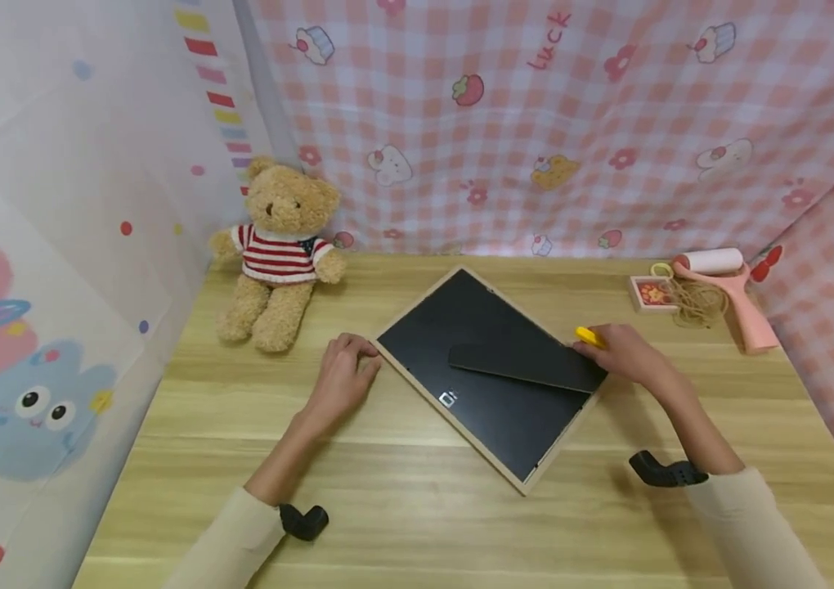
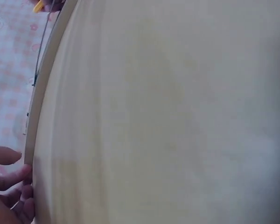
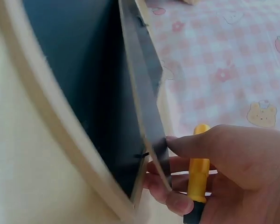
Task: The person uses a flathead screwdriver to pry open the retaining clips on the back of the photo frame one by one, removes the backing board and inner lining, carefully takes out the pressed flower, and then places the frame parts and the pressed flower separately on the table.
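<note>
Frame [image 1: 494, 413]: probably handling light and stiff, best gripped at rim [image 1: 452, 416]. Right hand [image 1: 625, 353]: pinching stand [image 1: 513, 366], holding yellow tool [image 1: 589, 336]. Left hand [image 1: 346, 370]: touching corner [image 1: 380, 346]; whether pinching, cannot tell.

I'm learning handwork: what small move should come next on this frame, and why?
Probably tilt the black flap up slightly: the right hand pinches its wide end, which stands off the backing, while the left hand touches a corner of the wooden frame.
</note>
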{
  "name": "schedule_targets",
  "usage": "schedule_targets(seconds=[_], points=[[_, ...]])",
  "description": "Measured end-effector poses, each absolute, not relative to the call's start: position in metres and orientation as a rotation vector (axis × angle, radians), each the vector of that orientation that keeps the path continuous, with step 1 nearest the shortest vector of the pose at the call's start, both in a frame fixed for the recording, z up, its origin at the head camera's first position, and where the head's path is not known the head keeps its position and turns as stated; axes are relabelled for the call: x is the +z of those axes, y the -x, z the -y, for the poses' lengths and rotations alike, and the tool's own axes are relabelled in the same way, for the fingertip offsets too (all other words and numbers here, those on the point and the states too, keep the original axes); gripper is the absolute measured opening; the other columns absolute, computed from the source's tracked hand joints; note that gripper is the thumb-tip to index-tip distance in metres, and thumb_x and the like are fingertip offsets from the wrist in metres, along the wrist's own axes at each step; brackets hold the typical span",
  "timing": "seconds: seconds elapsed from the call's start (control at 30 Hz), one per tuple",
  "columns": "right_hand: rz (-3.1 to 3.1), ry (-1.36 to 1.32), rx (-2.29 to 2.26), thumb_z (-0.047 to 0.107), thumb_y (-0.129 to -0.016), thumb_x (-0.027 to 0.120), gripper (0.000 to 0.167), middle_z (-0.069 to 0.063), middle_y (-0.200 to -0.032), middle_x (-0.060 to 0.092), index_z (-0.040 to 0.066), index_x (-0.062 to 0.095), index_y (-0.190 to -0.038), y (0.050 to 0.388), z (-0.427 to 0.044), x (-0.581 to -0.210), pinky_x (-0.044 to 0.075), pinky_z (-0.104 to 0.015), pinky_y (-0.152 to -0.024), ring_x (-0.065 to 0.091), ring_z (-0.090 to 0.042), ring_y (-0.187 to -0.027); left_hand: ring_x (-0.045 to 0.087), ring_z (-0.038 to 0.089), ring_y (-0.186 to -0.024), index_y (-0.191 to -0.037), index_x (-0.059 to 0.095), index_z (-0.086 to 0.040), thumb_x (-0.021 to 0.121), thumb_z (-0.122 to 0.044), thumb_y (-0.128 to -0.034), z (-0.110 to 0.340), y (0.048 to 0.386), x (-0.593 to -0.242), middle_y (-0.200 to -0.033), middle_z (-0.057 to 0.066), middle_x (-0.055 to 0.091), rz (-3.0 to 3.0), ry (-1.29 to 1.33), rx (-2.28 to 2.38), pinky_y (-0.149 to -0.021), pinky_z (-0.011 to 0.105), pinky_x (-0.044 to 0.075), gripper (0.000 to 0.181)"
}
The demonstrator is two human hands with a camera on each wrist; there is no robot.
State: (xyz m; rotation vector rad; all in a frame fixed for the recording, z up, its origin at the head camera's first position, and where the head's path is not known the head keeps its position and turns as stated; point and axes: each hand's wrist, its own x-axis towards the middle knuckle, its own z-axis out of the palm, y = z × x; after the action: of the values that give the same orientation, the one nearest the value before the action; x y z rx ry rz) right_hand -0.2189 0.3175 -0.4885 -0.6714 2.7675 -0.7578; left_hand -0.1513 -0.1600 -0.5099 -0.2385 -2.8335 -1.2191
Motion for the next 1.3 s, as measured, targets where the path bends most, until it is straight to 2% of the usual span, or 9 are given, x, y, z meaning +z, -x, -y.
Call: schedule_targets(seconds=[0.07,0.17,0.33,0.43,0.57,0.7,1.0,1.17,1.3], points=[[-2.788,0.611,-0.713,0.027,-0.110,0.067,0.032,-0.001,-0.068,0.046,0.000,0.067,-0.093,0.206,-0.314,-0.484,0.035,-0.031,-0.063,0.045,-0.019,-0.062,0.056,0.042,-0.126,-0.119,0.075,0.007,0.072,-0.012,-0.1031,0.158,0.155,-0.508,-0.132,0.025,0.066,2.849,0.266,-1.268,-0.115,0.057,0.044,0.025],[-2.825,0.556,-0.649,0.037,-0.112,0.065,0.038,0.002,-0.067,0.046,0.005,0.067,-0.092,0.202,-0.328,-0.508,0.036,-0.028,-0.061,0.045,-0.015,-0.060,0.049,0.044,-0.141,-0.138,0.067,0.012,0.070,-0.019,-0.1067,0.154,0.161,-0.506,-0.148,0.028,0.058,2.901,0.345,-1.314,-0.122,0.058,0.041,0.044],[-2.833,0.526,-0.587,0.053,-0.112,0.059,0.048,0.005,-0.066,0.046,0.011,0.067,-0.089,0.189,-0.347,-0.539,0.037,-0.026,-0.059,0.045,-0.013,-0.058,0.033,0.046,-0.158,-0.162,0.041,0.014,0.072,-0.038,-0.1077,0.143,0.175,-0.503,-0.169,0.031,0.037,3.047,0.484,-1.252,-0.131,0.059,0.030,0.081],[-2.824,0.557,-0.615,0.045,-0.112,0.064,0.042,0.005,-0.064,0.046,0.014,0.065,-0.083,0.173,-0.346,-0.543,0.037,-0.026,-0.058,0.046,-0.013,-0.057,0.025,0.050,-0.160,-0.168,0.028,0.011,0.075,-0.044,-0.1042,0.139,0.186,-0.499,-0.174,0.034,0.026,3.128,0.578,-1.163,-0.132,0.061,0.027,0.097],[-2.813,0.594,-0.651,0.033,-0.109,0.071,0.033,0.010,-0.064,0.045,0.018,0.063,-0.080,0.147,-0.332,-0.542,0.037,-0.023,-0.056,0.044,-0.007,-0.056,0.016,0.052,-0.162,-0.171,0.018,0.009,0.079,-0.043,-0.1013,0.139,0.203,-0.495,-0.177,0.034,0.013,3.198,0.689,-1.135,-0.130,0.065,0.030,0.106],[-2.804,0.585,-0.711,0.034,-0.108,0.073,0.035,0.013,-0.064,0.045,0.019,0.062,-0.078,0.127,-0.317,-0.547,0.038,-0.021,-0.055,0.044,-0.004,-0.055,0.006,0.050,-0.165,-0.173,0.015,0.005,0.079,-0.044,-0.1004,0.142,0.217,-0.491,-0.180,0.030,0.003,3.266,0.719,-1.145,-0.130,0.066,0.030,0.109],[-2.814,0.467,-0.892,0.041,-0.109,0.070,0.037,0.010,-0.066,0.050,0.016,0.064,-0.083,0.102,-0.301,-0.548,0.038,-0.023,-0.053,0.047,-0.007,-0.058,0.015,0.054,-0.159,-0.173,0.019,0.004,0.079,-0.037,-0.1018,0.146,0.230,-0.494,-0.176,0.033,0.011,3.208,0.821,-1.104,-0.128,0.068,0.030,0.102],[-2.941,0.320,-1.211,0.026,-0.113,0.064,0.031,-0.005,-0.078,0.058,0.002,0.068,-0.095,0.089,-0.276,-0.485,0.040,-0.024,-0.056,0.049,-0.012,-0.066,0.017,0.052,-0.160,-0.173,0.021,0.003,0.088,-0.034,-0.0942,0.148,0.221,-0.503,-0.175,0.033,0.018,3.097,0.835,-1.190,-0.129,0.069,0.027,0.110],[-3.027,0.159,-1.556,0.023,-0.118,0.052,0.035,-0.003,-0.101,0.069,-0.002,0.074,-0.108,0.094,-0.249,-0.436,0.050,-0.015,-0.073,0.060,-0.008,-0.085,0.030,0.052,-0.156,-0.171,0.029,0.003,0.090,-0.033,-0.0922,0.147,0.209,-0.506,-0.174,0.032,0.028,3.054,0.896,-1.076,-0.131,0.069,0.025,0.107]])
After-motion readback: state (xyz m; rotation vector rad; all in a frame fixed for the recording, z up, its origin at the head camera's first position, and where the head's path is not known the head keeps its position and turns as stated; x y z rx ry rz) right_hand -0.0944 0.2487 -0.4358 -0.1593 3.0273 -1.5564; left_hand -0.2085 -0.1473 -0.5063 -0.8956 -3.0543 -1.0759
